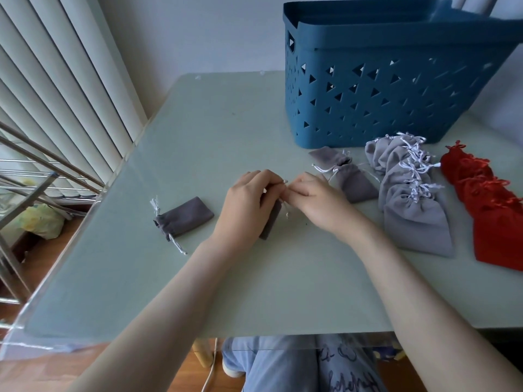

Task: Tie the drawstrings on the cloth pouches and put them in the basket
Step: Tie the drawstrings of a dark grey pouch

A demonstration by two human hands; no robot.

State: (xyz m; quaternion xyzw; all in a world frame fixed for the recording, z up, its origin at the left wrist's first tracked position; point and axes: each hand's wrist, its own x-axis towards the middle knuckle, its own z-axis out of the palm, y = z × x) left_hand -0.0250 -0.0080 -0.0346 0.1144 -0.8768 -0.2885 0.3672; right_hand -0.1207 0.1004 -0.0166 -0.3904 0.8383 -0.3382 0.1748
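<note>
A small dark grey pouch (271,222) lies at the table's middle, mostly hidden under my hands. My left hand (247,199) and my right hand (314,198) meet above its mouth, each pinching a white drawstring end (283,182). Another dark grey pouch (185,215) with its mouth gathered lies to the left. Two more dark grey pouches (346,174) lie to the right, before the blue basket (396,89) at the back right.
A pile of light grey pouches (410,193) and a row of red pouches (489,205) lie at the right, in front of the basket. The glass table edge (119,162) runs along the left, with a metal rack and blinds beyond.
</note>
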